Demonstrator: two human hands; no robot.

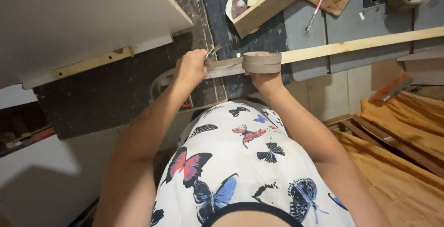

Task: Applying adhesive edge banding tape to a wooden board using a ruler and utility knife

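White sleeveless top [245, 162], butterfly print: red, blue, black butterflies. Dark trim at neckline. Arms bare, no sleeves, no rings visible.

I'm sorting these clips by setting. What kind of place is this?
Probably a woodworking shop: pale wooden battens lie across a dark, scuffed workbench, and the right hand holds a roll of tan edge tape beside the left hand.

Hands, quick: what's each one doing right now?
Left hand: closed on small metal scissors, at the tape strip.
Right hand: closed, holding a roll of brown tape.
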